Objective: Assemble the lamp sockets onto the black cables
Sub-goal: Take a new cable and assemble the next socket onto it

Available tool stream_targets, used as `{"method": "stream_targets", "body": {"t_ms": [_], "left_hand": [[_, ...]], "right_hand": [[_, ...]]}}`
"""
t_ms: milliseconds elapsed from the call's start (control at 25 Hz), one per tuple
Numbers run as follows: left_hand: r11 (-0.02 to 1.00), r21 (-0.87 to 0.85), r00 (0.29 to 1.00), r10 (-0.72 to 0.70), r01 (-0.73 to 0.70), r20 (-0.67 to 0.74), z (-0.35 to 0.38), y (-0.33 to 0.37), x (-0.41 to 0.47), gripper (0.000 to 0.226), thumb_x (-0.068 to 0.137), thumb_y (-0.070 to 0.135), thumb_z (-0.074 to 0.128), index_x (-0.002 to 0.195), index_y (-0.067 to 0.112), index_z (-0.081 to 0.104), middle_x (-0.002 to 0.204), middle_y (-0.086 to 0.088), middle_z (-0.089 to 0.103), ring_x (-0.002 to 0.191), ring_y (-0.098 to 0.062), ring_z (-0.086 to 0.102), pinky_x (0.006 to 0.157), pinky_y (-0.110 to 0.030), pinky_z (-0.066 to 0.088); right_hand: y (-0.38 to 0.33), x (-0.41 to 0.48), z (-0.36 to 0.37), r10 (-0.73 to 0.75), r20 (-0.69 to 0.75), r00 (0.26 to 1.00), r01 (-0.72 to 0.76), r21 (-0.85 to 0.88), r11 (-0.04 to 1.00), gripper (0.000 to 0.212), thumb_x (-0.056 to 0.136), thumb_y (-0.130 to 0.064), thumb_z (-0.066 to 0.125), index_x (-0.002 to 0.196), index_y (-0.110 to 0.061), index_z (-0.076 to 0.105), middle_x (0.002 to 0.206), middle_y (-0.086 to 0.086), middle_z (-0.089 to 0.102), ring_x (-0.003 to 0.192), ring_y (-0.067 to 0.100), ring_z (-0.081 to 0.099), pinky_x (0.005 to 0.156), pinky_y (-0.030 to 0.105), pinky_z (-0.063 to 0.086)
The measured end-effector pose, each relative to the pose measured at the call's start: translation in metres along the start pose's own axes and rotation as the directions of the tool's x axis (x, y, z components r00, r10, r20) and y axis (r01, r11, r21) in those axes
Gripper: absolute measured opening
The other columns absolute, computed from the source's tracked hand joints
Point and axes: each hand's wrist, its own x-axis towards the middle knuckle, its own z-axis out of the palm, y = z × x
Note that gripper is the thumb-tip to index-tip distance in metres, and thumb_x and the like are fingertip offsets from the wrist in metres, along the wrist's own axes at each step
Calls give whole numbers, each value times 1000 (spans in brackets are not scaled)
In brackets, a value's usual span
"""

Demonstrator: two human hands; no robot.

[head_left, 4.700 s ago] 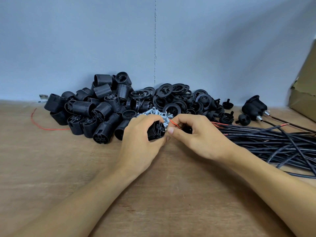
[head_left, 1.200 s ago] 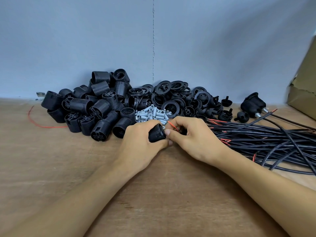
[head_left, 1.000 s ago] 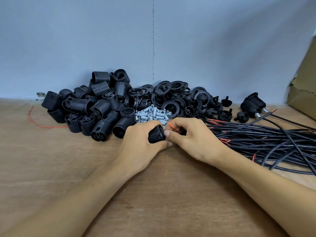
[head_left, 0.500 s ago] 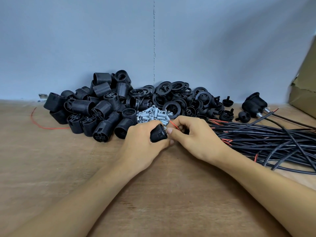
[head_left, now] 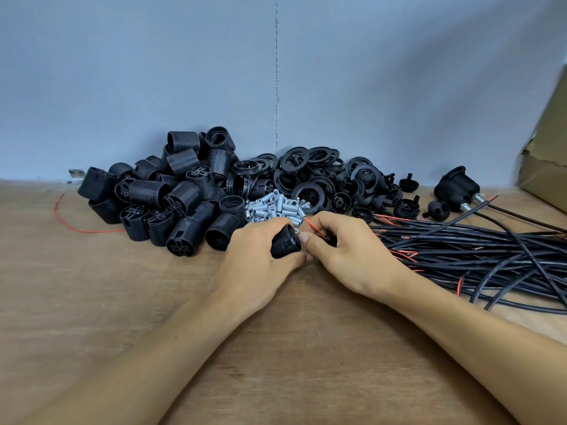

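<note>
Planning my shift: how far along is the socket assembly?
Done: one assembled socket lies far right. In hand: the left hand grips a socket while the right hand pinches a red wire at it. Left: the socket pile and cable bundle.

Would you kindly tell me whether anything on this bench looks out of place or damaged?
A loose red wire lies alone left of the socket pile, away from the cables. The cardboard box at right looks torn.
</note>
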Motion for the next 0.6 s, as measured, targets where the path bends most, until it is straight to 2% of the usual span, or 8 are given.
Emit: {"method": "stream_targets", "body": {"t_ms": [160, 360, 600], "left_hand": [[1000, 20, 1000, 8, -8, 13, 1, 0, 1, 28, 78, 40, 80, 76, 18, 62, 65, 3, 58, 64, -14, 52, 56, -28, 39], [1000, 2, 1000, -7, 7, 4, 0, -1, 0, 26, 78, 40, 80, 79, 19, 65, 67, 3, 60, 66, -14, 54, 59, -29, 42], [1000, -1, 1000, -9, 9, 2, 0, 0, -1, 25, 79, 38, 80, 79, 20, 63, 66, 5, 58, 64, -11, 52, 57, -28, 40]], "right_hand": [[0, 0, 1, 5, -13, 1000, -4, 26, 1000, 20, 98, -21, 61, 79, -21, 61, 62, -11, 64, 62, 5, 55, 69, 26, 46], [-1, 0, 0, 5, -30, 1000, -4, 29, 1000, 17, 97, -20, 62, 80, -21, 64, 66, -9, 69, 71, 15, 62, 76, 32, 49], [-2, -1, 1, 6, -18, 1000, -6, 7, 1000, 23, 98, -19, 60, 75, -25, 57, 63, -12, 62, 70, 23, 57, 74, 37, 47]]}}
